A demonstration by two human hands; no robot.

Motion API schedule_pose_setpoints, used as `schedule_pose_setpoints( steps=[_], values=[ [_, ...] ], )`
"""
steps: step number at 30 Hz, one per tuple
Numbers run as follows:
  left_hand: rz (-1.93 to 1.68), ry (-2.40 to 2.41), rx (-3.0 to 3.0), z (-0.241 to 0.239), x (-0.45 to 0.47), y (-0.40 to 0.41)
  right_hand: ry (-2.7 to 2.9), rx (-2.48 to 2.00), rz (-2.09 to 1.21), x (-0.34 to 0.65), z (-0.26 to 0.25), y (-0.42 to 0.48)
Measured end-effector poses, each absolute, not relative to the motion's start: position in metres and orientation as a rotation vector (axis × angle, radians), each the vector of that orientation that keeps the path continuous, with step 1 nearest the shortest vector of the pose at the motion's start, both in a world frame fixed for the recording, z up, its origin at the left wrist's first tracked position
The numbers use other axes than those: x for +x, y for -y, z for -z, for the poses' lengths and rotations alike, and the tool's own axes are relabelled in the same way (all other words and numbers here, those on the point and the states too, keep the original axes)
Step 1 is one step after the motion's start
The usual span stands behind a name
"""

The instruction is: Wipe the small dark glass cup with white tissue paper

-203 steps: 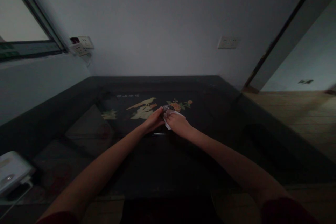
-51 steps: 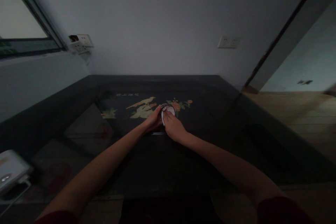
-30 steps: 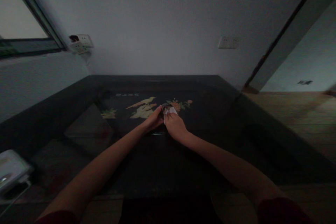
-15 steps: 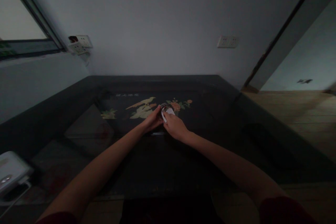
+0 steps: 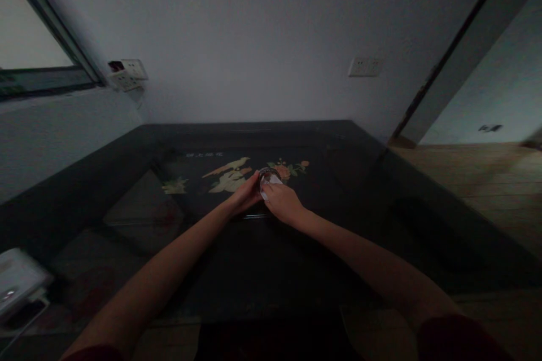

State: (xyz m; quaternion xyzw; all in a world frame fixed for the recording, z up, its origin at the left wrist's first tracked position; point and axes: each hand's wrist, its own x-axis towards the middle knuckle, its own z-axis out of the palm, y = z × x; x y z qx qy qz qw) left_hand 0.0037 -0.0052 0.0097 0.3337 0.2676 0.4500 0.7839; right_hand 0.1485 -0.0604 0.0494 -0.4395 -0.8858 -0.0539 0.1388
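Over the middle of a dark glossy table (image 5: 254, 259), my left hand (image 5: 247, 192) is closed around the left side of a small round vessel with a shiny rim (image 5: 268, 170), perhaps glass. My right hand (image 5: 284, 203) pinches a crumpled white tissue (image 5: 273, 179) and presses it at the vessel's opening. Part of the tissue hangs below the right fingers. The vessel's lower body is hidden by both hands, and dim light blurs its details.
A printed bird-and-flower picture (image 5: 228, 177) decorates the tabletop. At the left edge stands a white device (image 5: 21, 276) with a cable. Wall sockets (image 5: 365, 66) sit above the table's far edge. A long dark object (image 5: 436, 234) lies on the right.
The tissue has shifted slightly in my right fingers and looks more crumpled at the vessel's opening. My left hand stays in nearly the same place.
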Motion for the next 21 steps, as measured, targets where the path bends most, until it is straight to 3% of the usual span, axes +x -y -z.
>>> schedule_pose_setpoints(
  steps=[9, 21],
  values=[
    [-0.986, -0.595, 0.743, -0.010, 0.006, 0.005, 2.543, -1.252, 0.514, 0.146, -0.038, 0.058],
    [-1.000, -0.633, 0.686, -0.011, 0.008, 0.005, 2.497, -1.240, 0.484, 0.147, -0.034, 0.057]
  ],
)
